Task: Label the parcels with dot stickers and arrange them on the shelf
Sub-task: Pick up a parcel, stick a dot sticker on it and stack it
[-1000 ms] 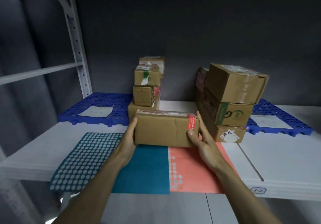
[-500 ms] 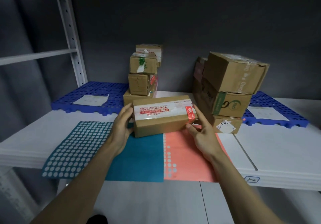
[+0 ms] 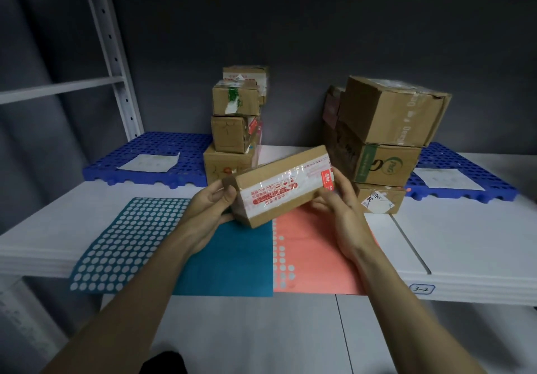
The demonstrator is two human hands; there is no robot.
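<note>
facing white shelf (image 3: pixel 465 237), dot sheets (image 3: pixel 122 246), grey wall (image 3: pixel 290 25)

Both forearms rise bare from the bottom of the frame, with no sleeves. The left hand (image 3: pixel 213 203) and right hand (image 3: pixel 338 209) wear no gloves, rings or watch.

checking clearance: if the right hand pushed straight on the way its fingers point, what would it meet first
The right hand points up and away, toward the right stack of parcels. It would likely meet the bottom box first, though depth is unclear.
</note>
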